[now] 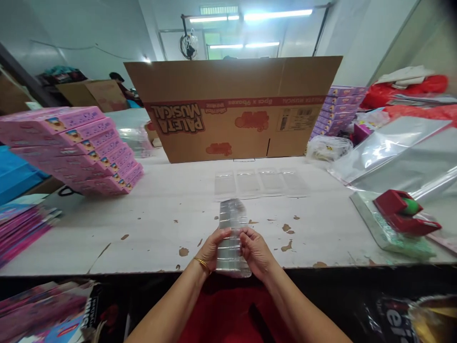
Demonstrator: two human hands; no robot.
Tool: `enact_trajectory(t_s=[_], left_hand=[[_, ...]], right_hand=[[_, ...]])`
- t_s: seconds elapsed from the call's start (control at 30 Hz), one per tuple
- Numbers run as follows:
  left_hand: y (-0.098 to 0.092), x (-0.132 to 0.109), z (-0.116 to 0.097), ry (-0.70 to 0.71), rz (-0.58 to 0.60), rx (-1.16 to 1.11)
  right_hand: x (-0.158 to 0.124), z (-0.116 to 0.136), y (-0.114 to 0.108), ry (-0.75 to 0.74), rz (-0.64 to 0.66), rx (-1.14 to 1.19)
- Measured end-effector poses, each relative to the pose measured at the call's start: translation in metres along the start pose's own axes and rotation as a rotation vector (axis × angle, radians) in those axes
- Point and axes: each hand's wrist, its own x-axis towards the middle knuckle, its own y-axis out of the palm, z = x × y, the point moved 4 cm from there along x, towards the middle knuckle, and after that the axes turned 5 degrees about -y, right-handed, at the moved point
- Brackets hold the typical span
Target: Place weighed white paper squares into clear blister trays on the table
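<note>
A stack of clear, ridged plastic trays [231, 247] is held upright over the table's front edge. My left hand [213, 247] closes round its left side, thumb across the front; a gold bangle circles that wrist. On the right side, my right hand [254, 250] pinches the stack's edge between thumb and fingers. Farther back, a clear plastic tray with several shallow compartments [260, 183] lies flat on the white table [153, 224], in front of the big carton.
An open carton [228, 114] printed with upside-down lettering stands at the back. Pink boxes [82, 152] are stacked on the left, purple boxes [337, 112] behind right. A red tape dispenser [403, 214] rests on a greenish pack [389, 233], near shiny plastic sheets [400, 147].
</note>
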Motion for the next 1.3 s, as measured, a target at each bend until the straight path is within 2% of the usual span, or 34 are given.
enact_trajectory(t_s=[0.27, 0.67, 0.9, 1.0, 1.1, 1.23, 1.3], left_hand=[[0.020, 0.019, 0.017, -0.039, 0.050, 0.012], [0.049, 0.036, 0.017, 0.033, 0.085, 0.073], [0.052, 0.041, 0.024, 0.035, 0.082, 0.122], [0.053, 0.039, 0.024, 0.053, 0.071, 0.145], [0.058, 0.039, 0.022, 0.097, 0.067, 0.165], [0.060, 0.043, 0.012, 0.231, -0.041, 0.230], [0.055, 0.044, 0.003, 0.282, -0.140, 0.247]], right_hand=[[-0.001, 0.005, -0.031, -0.014, -0.026, 0.067], [-0.015, 0.036, -0.049, -0.021, -0.027, 0.122], [-0.013, 0.030, -0.061, -0.041, -0.058, 0.134], [-0.015, 0.033, -0.062, -0.051, -0.059, 0.094], [-0.017, 0.040, -0.061, -0.096, -0.070, -0.055], [-0.014, 0.047, -0.065, -0.167, -0.068, -0.264], [-0.011, 0.055, -0.082, -0.190, -0.160, -0.310]])
